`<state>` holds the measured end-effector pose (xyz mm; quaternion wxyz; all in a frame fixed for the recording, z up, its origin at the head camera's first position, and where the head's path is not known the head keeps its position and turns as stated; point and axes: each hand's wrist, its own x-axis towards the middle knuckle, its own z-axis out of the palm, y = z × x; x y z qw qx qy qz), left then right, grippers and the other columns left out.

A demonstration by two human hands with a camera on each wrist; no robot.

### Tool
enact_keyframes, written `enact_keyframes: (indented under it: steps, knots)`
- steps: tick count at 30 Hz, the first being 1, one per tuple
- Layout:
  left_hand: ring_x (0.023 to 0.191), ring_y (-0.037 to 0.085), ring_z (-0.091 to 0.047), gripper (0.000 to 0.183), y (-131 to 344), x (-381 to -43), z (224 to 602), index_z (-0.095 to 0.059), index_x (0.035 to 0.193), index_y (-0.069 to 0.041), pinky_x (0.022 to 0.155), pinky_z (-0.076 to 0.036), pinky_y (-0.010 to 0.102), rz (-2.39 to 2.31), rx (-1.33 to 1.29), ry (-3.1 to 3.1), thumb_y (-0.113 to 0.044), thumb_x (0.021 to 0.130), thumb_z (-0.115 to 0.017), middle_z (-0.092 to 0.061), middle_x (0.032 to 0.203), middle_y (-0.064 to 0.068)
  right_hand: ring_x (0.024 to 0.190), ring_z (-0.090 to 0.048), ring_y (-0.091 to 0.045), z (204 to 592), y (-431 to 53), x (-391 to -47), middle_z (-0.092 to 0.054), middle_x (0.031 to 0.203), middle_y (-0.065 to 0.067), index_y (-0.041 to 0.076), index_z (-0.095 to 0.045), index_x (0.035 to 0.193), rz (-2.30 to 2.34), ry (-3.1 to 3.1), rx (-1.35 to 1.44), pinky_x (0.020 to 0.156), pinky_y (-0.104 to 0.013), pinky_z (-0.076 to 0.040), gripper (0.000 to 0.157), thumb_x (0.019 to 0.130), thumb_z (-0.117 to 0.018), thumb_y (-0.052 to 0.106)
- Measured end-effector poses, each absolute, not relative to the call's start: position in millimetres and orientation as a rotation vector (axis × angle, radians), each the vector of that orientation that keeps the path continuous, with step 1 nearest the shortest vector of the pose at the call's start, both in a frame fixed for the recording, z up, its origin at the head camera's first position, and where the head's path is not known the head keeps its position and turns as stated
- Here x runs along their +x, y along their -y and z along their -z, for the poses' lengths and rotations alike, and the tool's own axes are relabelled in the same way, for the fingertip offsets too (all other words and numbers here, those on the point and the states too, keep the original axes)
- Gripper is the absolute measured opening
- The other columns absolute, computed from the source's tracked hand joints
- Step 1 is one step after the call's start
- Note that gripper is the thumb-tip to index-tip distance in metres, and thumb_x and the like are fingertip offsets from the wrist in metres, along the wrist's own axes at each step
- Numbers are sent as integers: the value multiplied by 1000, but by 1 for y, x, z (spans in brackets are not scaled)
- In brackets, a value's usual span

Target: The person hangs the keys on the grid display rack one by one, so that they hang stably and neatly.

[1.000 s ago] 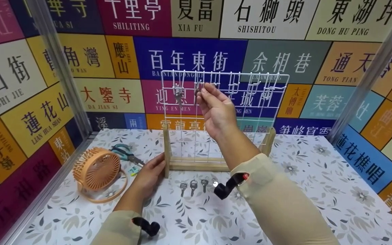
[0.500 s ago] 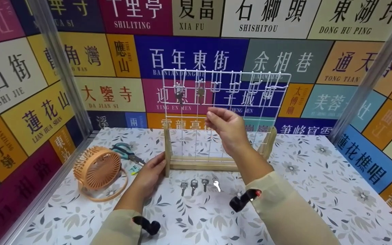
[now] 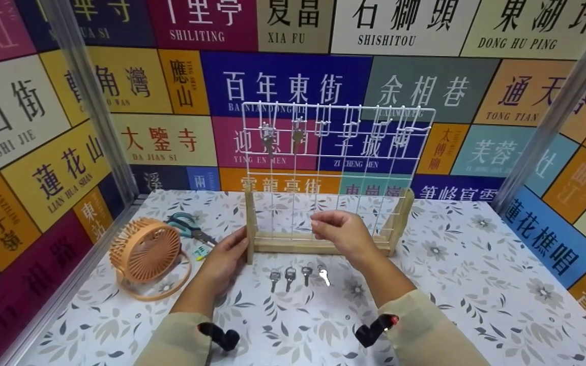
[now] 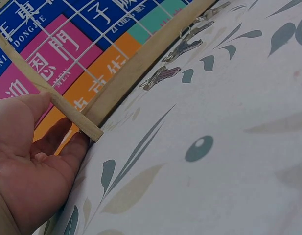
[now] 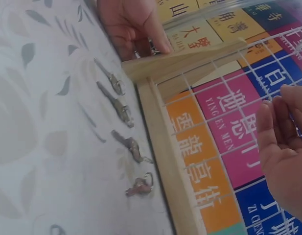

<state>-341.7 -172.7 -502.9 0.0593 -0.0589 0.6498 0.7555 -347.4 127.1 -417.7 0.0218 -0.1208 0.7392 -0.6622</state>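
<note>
A white wire grid rack (image 3: 369, 176) stands in a wooden frame on the table. My left hand (image 3: 224, 267) holds its left wooden upright (image 3: 250, 229), with the thumb on one side and fingers on the other, as the left wrist view (image 4: 72, 111) shows. In front of the rack, my right hand (image 3: 346, 235) hovers with loosely bent fingers and nothing visible between them. Keys hang from two hooks on the grid's upper left, a silvery bunch (image 3: 268, 138) and a brownish key (image 3: 299, 134). Several keys with rings lie in a row before the wooden base, including a bright key (image 3: 325, 277).
An orange fan (image 3: 150, 254) stands to the left of the rack. Behind it lie teal-handled pliers (image 3: 191, 230) and a small printed tag (image 3: 201, 252). More hooks (image 3: 351, 128) line the grid's right part. Sign-covered walls (image 3: 288, 76) enclose the table behind and at both sides.
My right hand has left the second hook and come down in front of the grid. The brownish key now hangs there, let go. My left hand has stayed at the upright.
</note>
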Motion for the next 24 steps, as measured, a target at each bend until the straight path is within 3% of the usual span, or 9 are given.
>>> enact_keyframes:
  steps: [5, 12, 18, 24]
  knots:
    - [159, 21, -43, 47, 173, -344, 504, -54, 158, -27, 134, -33, 42, -2282, -181, -2002, -23, 111, -59, -49, 168, -4, 99, -76, -23, 434, -134, -345, -79, 109, -6, 5, -78, 120, 1944, -2328, -366, 88, -28, -66, 25, 97, -79, 15]
    - [158, 19, -43, 46, 174, -342, 503, -55, 156, -33, 134, -34, 42, -2243, -227, -1998, -27, 111, -59, -49, 167, -9, 97, -73, -20, 455, -140, -344, -78, 116, -14, 2, -76, 125, 1641, -2448, -386, 85, -27, -64, 30, 97, -78, 15]
    - [158, 19, -44, 44, 175, -341, 502, -57, 154, -36, 134, -34, 42, -2248, -230, -1996, -28, 111, -59, -50, 166, -10, 97, -69, -15, 473, -147, -350, -78, 112, -8, 3, -77, 125, 1513, -2525, -384, 83, -24, -61, 32, 96, -79, 17]
    - [159, 19, -43, 45, 174, -342, 503, -56, 155, -35, 134, -34, 42, -2266, -207, -1971, -27, 111, -59, -50, 166, -10, 95, -71, -15, 488, -156, -354, -78, 116, -12, 3, -76, 125, 1403, -2552, -410, 80, -27, -61, 32, 95, -80, 14]
